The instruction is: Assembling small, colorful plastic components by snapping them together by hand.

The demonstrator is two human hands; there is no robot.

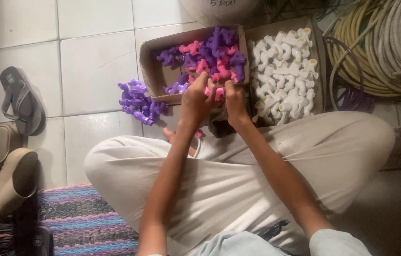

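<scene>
Two cardboard boxes [149,66], three sandals [20,106], two hands [195,99]

Pink piece [213,93] between the left hand [196,98] and right hand [235,98]. Brown cardboard box [149,71] of purple and pink pieces [210,54]; second box of white pieces [283,71], some capped pale yellow. Purple pile [138,102] on white floor tiles [91,66]. Cream trousers [238,175]. Rug [82,223] striped purple, pink and blue. Grey sandal [22,100]; beige shoes [6,175]. Yellow and whitish hose coils [380,52].
</scene>
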